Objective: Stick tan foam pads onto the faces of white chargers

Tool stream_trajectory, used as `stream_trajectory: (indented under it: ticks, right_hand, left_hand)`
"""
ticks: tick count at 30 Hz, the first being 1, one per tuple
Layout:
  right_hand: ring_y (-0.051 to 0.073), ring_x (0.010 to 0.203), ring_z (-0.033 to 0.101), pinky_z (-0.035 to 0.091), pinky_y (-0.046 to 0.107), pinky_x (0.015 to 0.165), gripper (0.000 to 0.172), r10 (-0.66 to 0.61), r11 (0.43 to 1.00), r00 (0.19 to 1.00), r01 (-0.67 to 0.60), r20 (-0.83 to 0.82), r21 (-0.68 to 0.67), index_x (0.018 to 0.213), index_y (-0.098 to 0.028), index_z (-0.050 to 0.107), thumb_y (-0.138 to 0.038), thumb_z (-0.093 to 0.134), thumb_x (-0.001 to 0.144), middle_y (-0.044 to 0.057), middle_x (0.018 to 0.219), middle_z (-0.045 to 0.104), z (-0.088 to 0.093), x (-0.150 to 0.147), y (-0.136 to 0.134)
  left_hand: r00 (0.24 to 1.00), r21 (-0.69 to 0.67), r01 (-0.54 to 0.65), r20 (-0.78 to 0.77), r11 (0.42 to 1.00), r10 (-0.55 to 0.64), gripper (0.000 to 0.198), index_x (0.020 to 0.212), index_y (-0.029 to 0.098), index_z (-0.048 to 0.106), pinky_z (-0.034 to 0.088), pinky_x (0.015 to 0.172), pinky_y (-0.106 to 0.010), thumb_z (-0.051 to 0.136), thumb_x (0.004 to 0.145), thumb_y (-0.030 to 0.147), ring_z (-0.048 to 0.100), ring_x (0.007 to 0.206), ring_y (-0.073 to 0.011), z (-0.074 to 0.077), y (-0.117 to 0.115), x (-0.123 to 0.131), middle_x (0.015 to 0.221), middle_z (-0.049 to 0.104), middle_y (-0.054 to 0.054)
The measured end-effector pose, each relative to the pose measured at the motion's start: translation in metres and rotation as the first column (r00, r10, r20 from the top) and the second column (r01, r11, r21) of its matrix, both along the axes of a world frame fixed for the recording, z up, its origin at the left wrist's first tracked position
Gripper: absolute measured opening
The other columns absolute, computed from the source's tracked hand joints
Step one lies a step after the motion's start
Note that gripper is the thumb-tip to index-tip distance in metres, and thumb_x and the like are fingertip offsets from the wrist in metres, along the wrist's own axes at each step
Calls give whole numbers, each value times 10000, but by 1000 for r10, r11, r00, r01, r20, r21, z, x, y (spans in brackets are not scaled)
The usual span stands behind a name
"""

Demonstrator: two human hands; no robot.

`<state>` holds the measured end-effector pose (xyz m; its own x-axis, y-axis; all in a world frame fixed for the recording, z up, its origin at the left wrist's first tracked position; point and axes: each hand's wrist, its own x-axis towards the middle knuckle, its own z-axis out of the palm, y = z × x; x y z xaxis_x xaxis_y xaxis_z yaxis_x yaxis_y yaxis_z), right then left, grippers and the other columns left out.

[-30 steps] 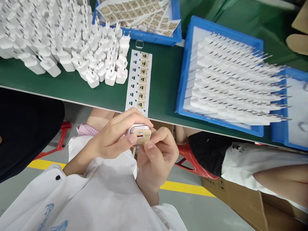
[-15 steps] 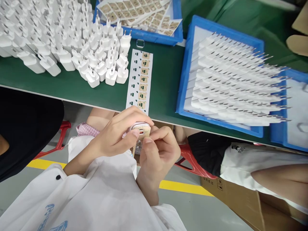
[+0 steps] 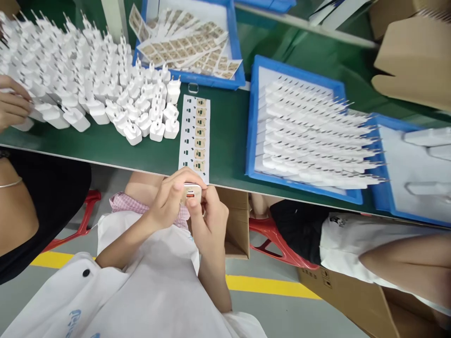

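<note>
Just off the table's front edge I hold a white charger plug point(image 3: 198, 191), its port face turned up toward me with a tan sticker around the ports. My left hand point(image 3: 168, 199) is wrapped round its left and far side. My right hand point(image 3: 210, 217) grips it from the right, thumb pressed on the sticker below the orange-red port. The plug's prongs are hidden. Beyond my hands a sticker sheet point(image 3: 190, 126) lies on the green table, its tan labels in the right column.
Many white plugs point(image 3: 81, 89) stand prongs-up at the left, near a co-worker's hand point(image 3: 13, 103). A blue tray point(image 3: 225, 85) holds sticker sheets; another blue tray point(image 3: 251, 136) holds rows of plugs. A cardboard box point(image 3: 239, 225) and red stool point(image 3: 271, 239) are below the table.
My right thumb has moved onto the sticker's face, and the plug's ports now face me more squarely. The view has shifted, and a co-worker's hand has appeared at the left.
</note>
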<state>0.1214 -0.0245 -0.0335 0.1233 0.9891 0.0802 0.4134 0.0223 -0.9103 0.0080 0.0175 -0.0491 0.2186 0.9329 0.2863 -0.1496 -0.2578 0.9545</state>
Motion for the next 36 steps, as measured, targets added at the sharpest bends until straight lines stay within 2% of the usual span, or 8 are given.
stream_trajectory:
  ticks: [5, 12, 16, 22, 27, 32, 34, 36]
  right_hand:
    - [94, 525, 320, 273, 256, 516, 494, -10, 996, 981, -7, -196, -84, 659, -234, 350, -594, 423, 988, -71, 564, 343, -10, 2, 16]
    - [96, 557, 326, 259, 254, 530, 509, -16, 991, 978, -12, -207, -135, 620, -209, 424, -587, 496, 954, -52, 576, 376, -10, 4, 35]
    - [102, 550, 328, 269, 253, 514, 530, -3, 981, 912, -78, -411, -178, 633, -224, 407, -649, 447, 948, -51, 585, 374, -13, 3, 42]
    - [102, 621, 367, 329, 246, 600, 438, 106, 984, 939, -146, -328, -99, 711, -229, 425, -540, 710, 833, -67, 670, 426, -8, 13, 44]
    - [138, 681, 544, 439, 292, 713, 513, 34, 980, 686, -164, -726, -109, 884, -242, 560, -737, 673, 805, -33, 748, 574, -23, 18, 52]
    - [132, 767, 616, 479, 254, 703, 479, -78, 969, 448, -175, -891, -173, 1019, -265, 587, -624, 785, 772, -8, 902, 643, -29, 42, 59]
    - [123, 739, 627, 502, 248, 672, 495, -44, 990, 527, -93, -849, -109, 1057, -287, 562, -571, 825, 749, -19, 915, 645, -16, 75, 70]
    - [149, 748, 661, 554, 291, 666, 534, -43, 999, 742, 52, -670, -7, 1161, -321, 523, -553, 806, 772, -4, 981, 665, 9, 124, 94]
  left_hand:
    - [999, -91, 36, 15, 995, -34, 757, 1066, 217, 586, 499, 644, -320, 93, 958, 781, 599, 701, -181, -21, 2, 1, 896, 633, -47]
    - [979, 172, -51, -187, 984, 84, 889, 1106, 199, 579, 535, 792, -394, 165, 824, 933, 663, 855, -244, -35, 8, -1, 970, 668, -92]
    - [979, 3, -110, -172, 994, 109, 938, 1192, 202, 585, 566, 832, -416, 196, 796, 958, 690, 907, -267, -48, 12, -6, 1068, 682, -123]
    - [994, -114, -107, -40, 988, 103, 683, 1083, 210, 631, 592, 738, -347, 434, 868, 827, 670, 871, -242, -51, 26, -7, 1021, 654, -92]
    - [995, -28, -85, -56, 996, 84, 365, 984, 236, 694, 574, 987, -438, 473, 1000, 527, 693, 1058, -273, -36, 34, 8, 1080, 707, -84]
    - [865, 277, 86, -497, 957, 67, 476, 1521, 326, 468, 63, 1301, -657, 341, 1069, 405, 390, 1533, -312, -28, 45, 37, 1597, 497, -66]
    - [799, 323, 62, -583, 944, 147, 520, 1594, 360, 330, 58, 1284, -695, 327, 1074, 356, 330, 1562, -325, -35, 51, 37, 1673, 371, -59]
    - [772, 333, 17, -604, 943, 199, 536, 1596, 402, 308, 172, 1278, -693, 351, 1067, 326, 380, 1537, -332, -48, 58, 26, 1666, 384, -40]
